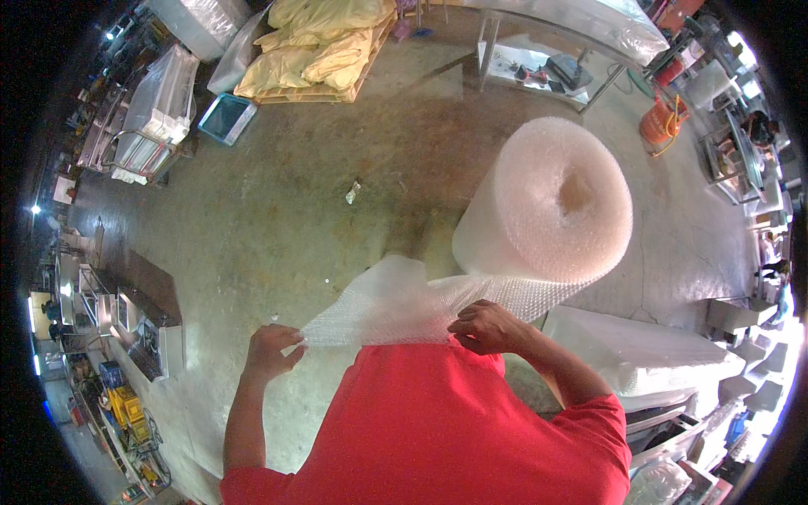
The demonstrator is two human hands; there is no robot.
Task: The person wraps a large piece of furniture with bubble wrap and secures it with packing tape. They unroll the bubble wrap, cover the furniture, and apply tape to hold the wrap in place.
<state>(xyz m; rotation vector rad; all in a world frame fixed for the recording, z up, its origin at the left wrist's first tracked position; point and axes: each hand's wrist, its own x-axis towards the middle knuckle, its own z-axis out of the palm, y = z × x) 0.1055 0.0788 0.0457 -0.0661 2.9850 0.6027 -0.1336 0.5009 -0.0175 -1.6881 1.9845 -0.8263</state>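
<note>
Big workshop, stained concrete floor (337,194). Bubble wrap roll (547,206) stands there; left hand (271,349) and right hand (486,326) each pinch its loose sheet (396,307). Yellow sacks (324,42) lie beyond the roll.

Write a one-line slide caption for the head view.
Both hands, left hand and right hand, grip a bubble wrap sheet pulled from a large roll on a concrete floor.

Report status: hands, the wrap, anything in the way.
Left hand and right hand both grip the loose clear bubble-wrap sheet. Sheet runs from big upright bubble-wrap roll. Nothing between hands and roll.
</note>
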